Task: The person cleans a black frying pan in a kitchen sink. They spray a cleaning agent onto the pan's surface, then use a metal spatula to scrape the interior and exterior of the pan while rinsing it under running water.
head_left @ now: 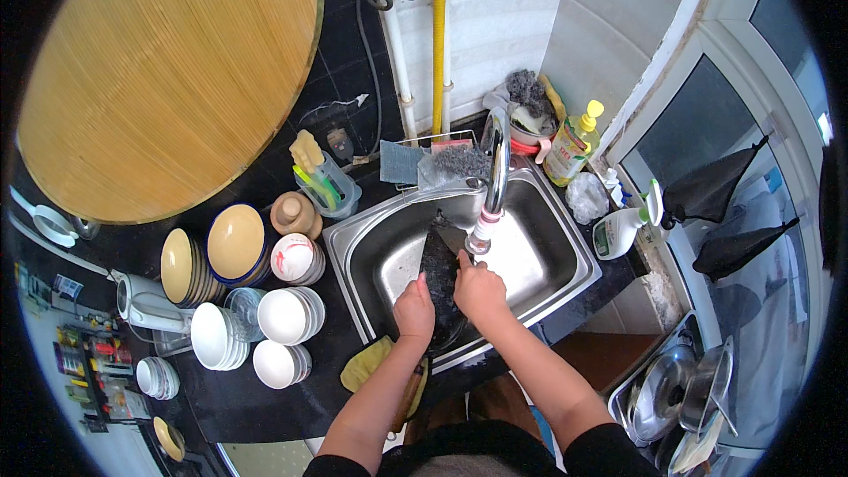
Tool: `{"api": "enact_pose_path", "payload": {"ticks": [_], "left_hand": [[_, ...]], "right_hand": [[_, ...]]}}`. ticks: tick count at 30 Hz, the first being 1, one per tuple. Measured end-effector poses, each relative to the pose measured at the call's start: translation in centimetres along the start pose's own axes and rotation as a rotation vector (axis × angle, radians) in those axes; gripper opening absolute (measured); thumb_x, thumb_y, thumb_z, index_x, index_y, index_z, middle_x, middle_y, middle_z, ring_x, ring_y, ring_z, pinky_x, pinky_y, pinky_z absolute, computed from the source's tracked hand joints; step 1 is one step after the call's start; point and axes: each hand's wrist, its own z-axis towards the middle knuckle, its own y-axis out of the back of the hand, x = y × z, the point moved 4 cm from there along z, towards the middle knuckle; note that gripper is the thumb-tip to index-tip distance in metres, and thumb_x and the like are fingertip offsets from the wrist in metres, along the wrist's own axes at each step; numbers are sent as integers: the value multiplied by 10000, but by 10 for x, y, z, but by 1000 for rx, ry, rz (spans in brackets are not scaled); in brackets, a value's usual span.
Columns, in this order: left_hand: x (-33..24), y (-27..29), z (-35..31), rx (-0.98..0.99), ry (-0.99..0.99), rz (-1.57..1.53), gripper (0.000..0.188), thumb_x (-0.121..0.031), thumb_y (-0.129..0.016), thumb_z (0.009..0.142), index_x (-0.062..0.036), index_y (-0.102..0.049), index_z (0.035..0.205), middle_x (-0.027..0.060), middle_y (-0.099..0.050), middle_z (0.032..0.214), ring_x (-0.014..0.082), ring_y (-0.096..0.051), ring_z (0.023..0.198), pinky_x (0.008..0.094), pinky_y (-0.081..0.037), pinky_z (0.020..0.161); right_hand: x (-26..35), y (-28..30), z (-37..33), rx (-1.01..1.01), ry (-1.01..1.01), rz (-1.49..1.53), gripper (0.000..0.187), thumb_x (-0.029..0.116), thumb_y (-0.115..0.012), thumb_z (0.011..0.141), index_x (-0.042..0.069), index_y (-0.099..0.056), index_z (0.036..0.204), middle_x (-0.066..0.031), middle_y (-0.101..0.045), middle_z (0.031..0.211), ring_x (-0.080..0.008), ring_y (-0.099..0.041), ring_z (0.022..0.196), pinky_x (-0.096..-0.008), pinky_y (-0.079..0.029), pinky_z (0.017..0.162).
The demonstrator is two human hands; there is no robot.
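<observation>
In the head view, my left hand (413, 311) is closed at the left edge of a long black thing with a mottled surface (439, 269). This black thing lies over the front of the steel sink (355, 291), and its kind is unclear. My right hand (480, 290) is closed on what looks like a knife (453, 238); its grey blade points up and left over the black thing. The handle is hidden in the fist. Just beyond my right hand hangs the chrome faucet (500, 155). A yellow cloth (367, 363) lies by my left forearm.
Stacked white bowls (284, 316) and yellow plates (237, 243) stand left of the sink. Behind it is a wire rack with scouring pads (459, 163). A yellow-capped soap bottle (570, 150) and a white spray bottle (616, 234) stand right. Pots and lids (664, 393) sit at lower right.
</observation>
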Motion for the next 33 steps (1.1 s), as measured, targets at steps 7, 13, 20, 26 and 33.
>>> {"api": "enact_pose_path", "payload": {"ticks": [7,13,20,26,33], "left_hand": [[14,5,7,-53,-17,15,448,-298,-407,960,-10,-552,648,223,-579,632,399,-573,581,477,-452,539],[-2,-3,-7,38,-31,30,430,-333,-434,946,-24,-558,673,229,-583,633,410,-580,591,498,-449,539],[1,6,-3,0,-25,3,423,-307,-401,960,-16,-561,697,226,-588,648,408,-580,605,492,-452,559],[-4,-2,-9,86,-35,30,426,-313,-406,957,-15,-558,695,233,-585,657,410,-578,617,493,-449,564],[0,-1,-8,29,-39,20,420,-297,-422,953,-15,-541,667,237,-573,643,412,-568,604,478,-442,545]], "right_hand": [[20,-8,10,8,-18,60,388,235,-506,868,100,-530,1231,-220,-630,842,-360,-644,733,-430,-527,678],[-18,-18,29,77,-195,111,325,256,-498,870,98,-572,1145,-221,-644,808,-379,-638,767,-449,-517,714],[-15,40,-45,14,85,97,368,217,-532,850,150,-552,1211,-204,-608,739,-379,-618,628,-448,-518,608],[-21,27,-29,-54,95,103,375,212,-527,856,128,-541,1221,-197,-606,742,-363,-617,610,-438,-516,586],[-26,47,-53,56,180,48,389,208,-539,849,124,-538,1229,-192,-594,723,-351,-610,577,-438,-514,550]]}}
